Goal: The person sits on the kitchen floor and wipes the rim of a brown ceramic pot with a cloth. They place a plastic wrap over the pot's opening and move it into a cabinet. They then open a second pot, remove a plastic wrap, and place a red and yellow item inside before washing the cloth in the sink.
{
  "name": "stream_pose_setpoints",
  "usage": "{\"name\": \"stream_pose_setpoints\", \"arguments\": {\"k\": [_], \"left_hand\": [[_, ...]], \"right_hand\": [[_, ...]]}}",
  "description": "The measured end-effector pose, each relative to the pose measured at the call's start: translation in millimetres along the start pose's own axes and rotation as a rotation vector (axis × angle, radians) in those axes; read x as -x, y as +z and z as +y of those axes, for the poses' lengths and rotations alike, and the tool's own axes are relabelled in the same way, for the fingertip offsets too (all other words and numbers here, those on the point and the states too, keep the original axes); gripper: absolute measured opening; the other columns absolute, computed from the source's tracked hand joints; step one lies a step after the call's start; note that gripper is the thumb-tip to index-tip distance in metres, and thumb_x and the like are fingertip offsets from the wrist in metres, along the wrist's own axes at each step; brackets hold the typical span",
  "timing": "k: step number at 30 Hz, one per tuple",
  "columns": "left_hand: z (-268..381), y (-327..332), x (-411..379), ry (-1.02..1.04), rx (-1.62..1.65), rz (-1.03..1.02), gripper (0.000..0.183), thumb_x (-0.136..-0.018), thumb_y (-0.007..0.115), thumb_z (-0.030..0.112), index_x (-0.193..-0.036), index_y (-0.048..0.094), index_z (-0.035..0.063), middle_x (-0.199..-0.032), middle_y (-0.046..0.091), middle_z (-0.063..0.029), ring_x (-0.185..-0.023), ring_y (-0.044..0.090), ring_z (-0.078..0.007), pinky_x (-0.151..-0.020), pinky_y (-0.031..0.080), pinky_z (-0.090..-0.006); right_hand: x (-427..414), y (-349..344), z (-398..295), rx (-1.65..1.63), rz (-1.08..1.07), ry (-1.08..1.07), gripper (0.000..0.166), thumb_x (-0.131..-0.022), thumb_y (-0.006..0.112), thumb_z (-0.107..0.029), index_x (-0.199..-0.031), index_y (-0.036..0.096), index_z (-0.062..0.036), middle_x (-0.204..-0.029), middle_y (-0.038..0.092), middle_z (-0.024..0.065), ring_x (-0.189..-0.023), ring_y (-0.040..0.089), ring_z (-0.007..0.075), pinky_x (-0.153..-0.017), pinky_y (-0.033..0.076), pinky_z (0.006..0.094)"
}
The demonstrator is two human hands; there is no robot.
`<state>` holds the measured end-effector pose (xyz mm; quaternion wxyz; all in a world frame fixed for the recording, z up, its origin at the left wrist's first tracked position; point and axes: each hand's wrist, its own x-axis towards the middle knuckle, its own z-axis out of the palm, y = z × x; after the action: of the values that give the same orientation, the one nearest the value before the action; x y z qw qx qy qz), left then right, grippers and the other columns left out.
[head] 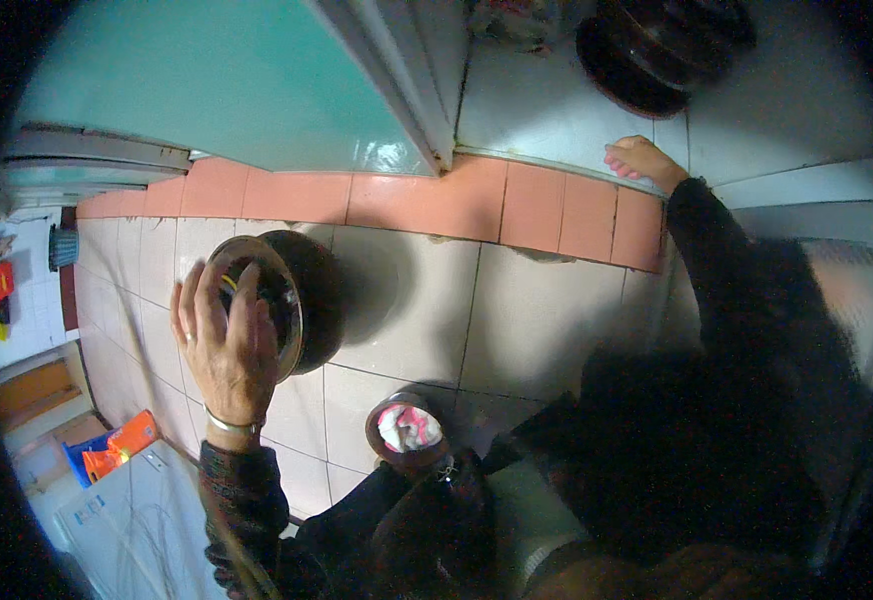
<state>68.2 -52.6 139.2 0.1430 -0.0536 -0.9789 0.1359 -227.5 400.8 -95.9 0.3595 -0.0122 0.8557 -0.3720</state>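
Observation:
My left hand (226, 330), with a ring and a bangle, reaches into the mouth of a dark glazed jar (320, 300). The jar leans over on pale floor tiles. Its fingers are spread across the opening, and a thin yellow thing (228, 283) shows between them. Whether they grip anything inside is hidden. Far to the right, my right hand (640, 161) has its fingers curled above pale flooring, near a large dark brown jar (661, 60). Its palm is hidden. A smaller brown pot (370, 435) by my dark-clothed legs holds a crumpled white and pink material (409, 429).
A teal door panel (211, 82) with a metal frame stands at the top. An orange tile strip (421, 199) crosses the floor. Lower left are a white panel (129, 517) and orange and blue packages (118, 446). A blue-grey basket (64, 249) sits at far left.

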Motion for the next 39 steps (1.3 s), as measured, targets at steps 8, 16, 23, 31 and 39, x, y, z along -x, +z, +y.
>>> {"name": "stream_pose_setpoints", "arguments": {"k": [8,16,23,31,39], "left_hand": [[-64,40,122,-0.567,0.469,0.059,0.03,-0.085,0.052,0.013,-0.114,0.055,0.0075,-0.117,0.05,-0.0168,-0.11,0.048,-0.0317,-0.093,0.039,-0.04],[-86,87,176,-0.893,0.828,0.02,0.039,-0.086,0.054,0.021,-0.123,0.049,0.0087,-0.121,0.049,-0.0127,-0.114,0.047,-0.0264,-0.09,0.041,-0.0446],[-88,135,195,-0.972,1.029,0.021,0.036,-0.084,0.054,0.015,-0.117,0.049,0.0011,-0.109,0.052,-0.0187,-0.1,0.052,-0.0272,-0.086,0.044,-0.0362],[-92,142,202,-0.978,0.896,0.144,0.041,-0.081,0.056,0.017,-0.116,0.048,-0.0031,-0.111,0.049,-0.0234,-0.106,0.047,-0.0351,-0.095,0.038,-0.0391],[-103,146,209,-0.989,0.945,0.183,0.039,-0.081,0.055,0.015,-0.116,0.048,-0.0014,-0.113,0.047,-0.0239,-0.109,0.045,-0.037,-0.095,0.036,-0.0405]], "right_hand": [[25,23,-81,0.265,-0.017,-0.045,0.038,-0.082,0.054,-0.04,-0.086,0.062,-0.0032,-0.077,0.062,0.0052,-0.06,0.056,0.0117,-0.049,0.045,0.0256],[49,132,-133,0.515,-0.189,-0.381,0.026,-0.085,0.05,-0.024,-0.074,0.058,-0.0016,-0.071,0.059,0.0044,-0.057,0.052,0.0125,-0.058,0.044,0.0287],[113,233,-191,0.2,-0.312,-0.492,0.021,-0.087,0.049,-0.019,-0.079,0.058,-0.0016,-0.07,0.057,0.0028,-0.066,0.052,0.0091,-0.061,0.043,0.0257],[120,321,-264,-0.182,-0.255,-0.662,0.025,-0.089,0.053,-0.017,-0.106,0.059,0.0008,-0.093,0.063,0.0087,-0.082,0.059,0.0131,-0.073,0.047,0.0249],[132,352,-357,-0.016,-0.025,-0.916,0.034,-0.085,0.059,-0.02,-0.113,0.055,-0.0012,-0.1,0.062,0.0095,-0.092,0.058,0.0151,-0.081,0.046,0.0275]]}}
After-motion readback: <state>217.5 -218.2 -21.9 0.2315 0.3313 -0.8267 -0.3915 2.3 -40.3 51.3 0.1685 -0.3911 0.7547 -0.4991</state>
